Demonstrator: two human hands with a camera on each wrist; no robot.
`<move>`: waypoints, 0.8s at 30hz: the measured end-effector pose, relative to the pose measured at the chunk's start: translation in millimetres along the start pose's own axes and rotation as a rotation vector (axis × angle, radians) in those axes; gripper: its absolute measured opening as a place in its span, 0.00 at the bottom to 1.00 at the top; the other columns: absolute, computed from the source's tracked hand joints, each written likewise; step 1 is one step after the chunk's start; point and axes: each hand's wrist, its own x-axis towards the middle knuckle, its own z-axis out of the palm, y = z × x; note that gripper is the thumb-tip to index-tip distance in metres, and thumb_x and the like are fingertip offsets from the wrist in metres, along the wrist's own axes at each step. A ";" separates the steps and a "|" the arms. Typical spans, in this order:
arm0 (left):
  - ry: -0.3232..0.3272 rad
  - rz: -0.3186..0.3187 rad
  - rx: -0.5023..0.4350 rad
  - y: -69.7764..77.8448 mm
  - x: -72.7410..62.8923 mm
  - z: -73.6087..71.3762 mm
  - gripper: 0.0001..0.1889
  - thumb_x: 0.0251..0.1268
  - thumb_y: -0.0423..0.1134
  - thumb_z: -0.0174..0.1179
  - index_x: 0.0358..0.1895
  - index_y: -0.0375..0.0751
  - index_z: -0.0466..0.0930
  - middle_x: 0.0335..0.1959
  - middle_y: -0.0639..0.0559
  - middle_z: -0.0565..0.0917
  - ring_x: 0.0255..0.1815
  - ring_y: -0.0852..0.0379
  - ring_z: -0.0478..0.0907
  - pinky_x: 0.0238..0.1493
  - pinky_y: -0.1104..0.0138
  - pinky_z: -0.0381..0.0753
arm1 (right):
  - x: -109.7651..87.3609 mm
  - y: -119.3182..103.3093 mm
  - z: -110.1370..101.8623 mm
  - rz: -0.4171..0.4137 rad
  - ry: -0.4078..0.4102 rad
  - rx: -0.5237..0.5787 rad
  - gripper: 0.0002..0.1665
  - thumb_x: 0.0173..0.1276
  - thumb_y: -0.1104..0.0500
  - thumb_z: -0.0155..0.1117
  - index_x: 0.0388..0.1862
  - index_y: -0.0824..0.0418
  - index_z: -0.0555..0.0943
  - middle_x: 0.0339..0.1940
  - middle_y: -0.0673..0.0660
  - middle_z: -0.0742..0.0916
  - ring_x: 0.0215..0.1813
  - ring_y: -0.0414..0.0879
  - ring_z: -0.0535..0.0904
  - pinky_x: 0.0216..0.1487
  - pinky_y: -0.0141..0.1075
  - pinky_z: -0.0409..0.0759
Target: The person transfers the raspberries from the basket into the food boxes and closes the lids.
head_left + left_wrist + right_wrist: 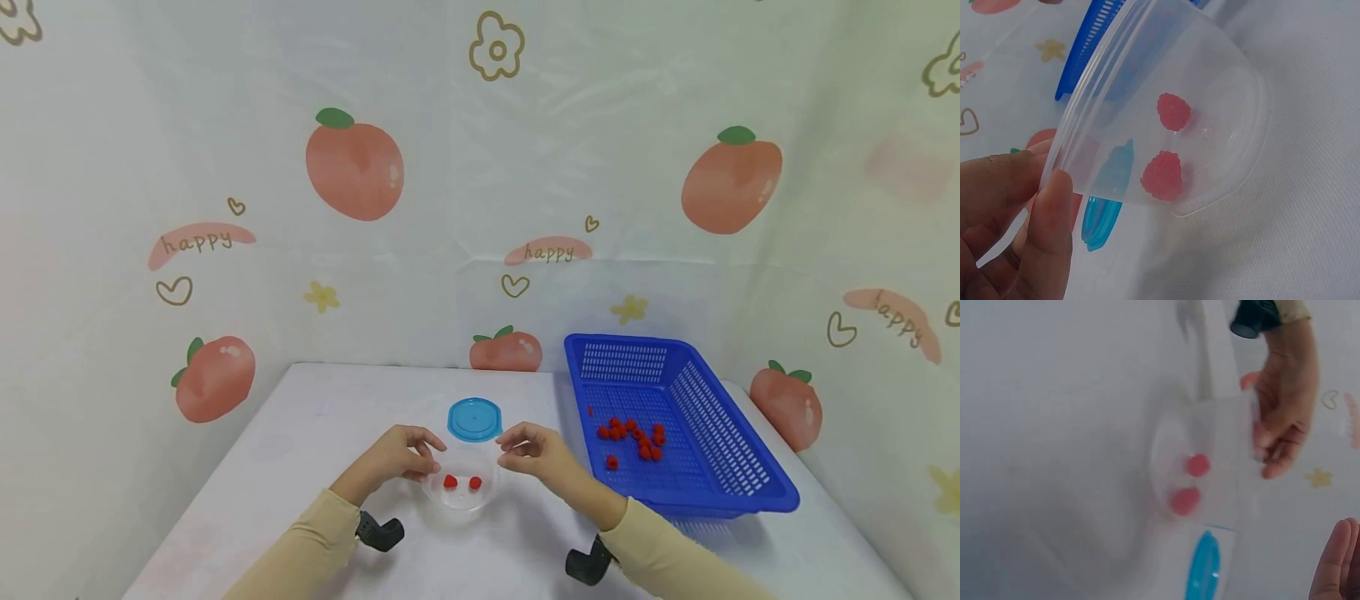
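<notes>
A clear plastic bowl (461, 502) stands at the middle of the table with two red raspberries (1164, 176) in it. My left hand (402, 455) pinches its rim between thumb and fingers at the left side. Across the bowl, my right hand (542, 457) hovers near the right rim with loosely bent fingers and nothing between them. In the right wrist view the fingertips (1335, 556) of that hand show apart from the bowl. A round blue lid (475, 419) lies flat just behind the bowl.
To the right, a blue slotted basket (723, 417) holds several more raspberries (645, 443) on its floor. Its near left corner is close to my right forearm. A white cloth wall (420, 292) with fruit prints rises behind the table's far edge.
</notes>
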 end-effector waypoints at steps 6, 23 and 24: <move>0.004 -0.006 0.013 -1.2 0.4 -0.1 0.14 0.53 0.32 0.71 0.44 0.38 0.83 0.28 0.49 0.77 0.23 0.58 0.77 0.29 0.69 0.84 | 6.5 -21.8 -25.8 -0.028 0.079 0.004 0.19 0.64 0.60 0.68 0.50 0.69 0.78 0.44 0.55 0.83 0.43 0.43 0.80 0.49 0.29 0.81; 0.015 -0.017 0.029 2.8 -1.7 1.6 0.14 0.53 0.32 0.71 0.44 0.38 0.83 0.29 0.48 0.77 0.23 0.57 0.77 0.30 0.68 0.84 | 23.4 -19.0 -134.6 -0.115 0.334 0.087 0.08 0.69 0.59 0.63 0.47 0.53 0.79 0.41 0.44 0.82 0.43 0.35 0.82 0.49 0.29 0.82; 0.013 -0.018 0.028 2.7 -1.7 1.6 0.14 0.53 0.32 0.71 0.44 0.38 0.83 0.29 0.48 0.77 0.23 0.57 0.77 0.30 0.68 0.84 | 23.1 -16.4 -139.3 -0.112 0.335 0.081 0.08 0.69 0.59 0.62 0.47 0.53 0.80 0.41 0.44 0.82 0.44 0.35 0.81 0.49 0.29 0.82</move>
